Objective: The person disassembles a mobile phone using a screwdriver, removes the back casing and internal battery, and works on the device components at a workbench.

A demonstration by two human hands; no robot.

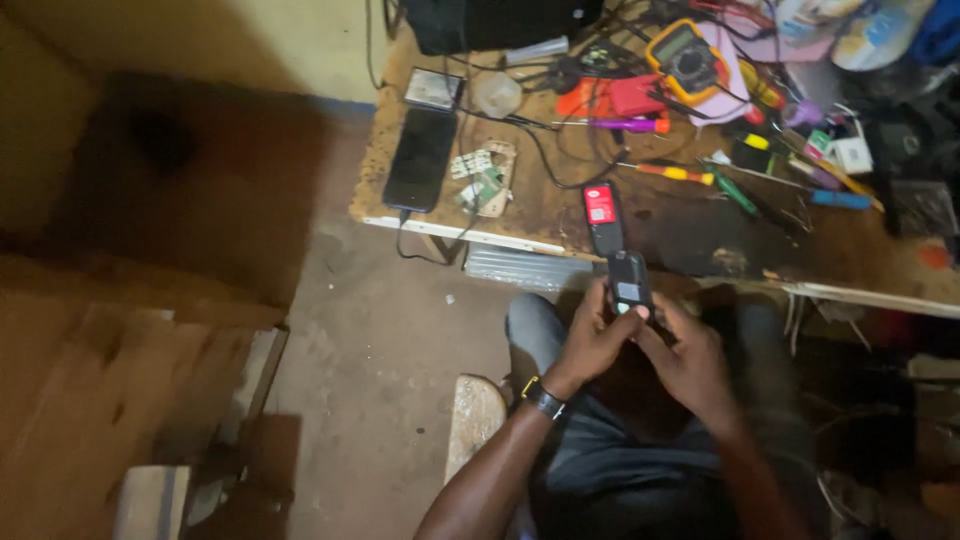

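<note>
Both hands hold a small dark handheld phone-like device [629,283] over my lap, just below the workbench edge. My left hand [590,340] wraps its left side, thumb near its lower end. My right hand [690,360] grips it from the right. A dark wristwatch with a yellow edge [543,398] sits on my left wrist. Just above the device, a black battery-like block with a red label [602,215] lies on the bench.
The wooden workbench [560,200] carries a black smartphone [421,158] on a cable, a yellow multimeter [685,58], screwdrivers [665,171], circuit boards [480,175] and tangled wires. A concrete floor [370,350] lies to the left, with wooden boards [120,380] beyond.
</note>
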